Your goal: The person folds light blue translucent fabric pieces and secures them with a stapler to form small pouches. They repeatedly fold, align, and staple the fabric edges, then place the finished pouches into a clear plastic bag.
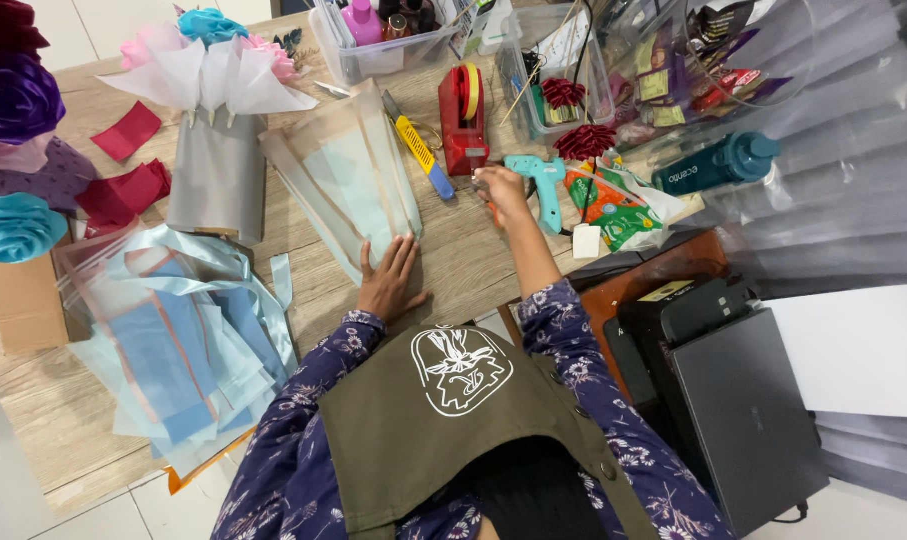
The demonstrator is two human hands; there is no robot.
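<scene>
Head view: left hand (389,282) flat on wrapping sheet (349,175); right hand (501,186) pinching.

A craft or gift-wrapping workshop. The wooden table (34,400) carries wrapping sheets (174,350), ribbon flowers (14,225), a tape dispenser (464,120) and a glue gun (544,185).

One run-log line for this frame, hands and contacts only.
left hand: flat on folded wrapping sheet | right hand: at red tape dispenser, fingers pinched, held item unclear | glue gun: beside right hand
</scene>
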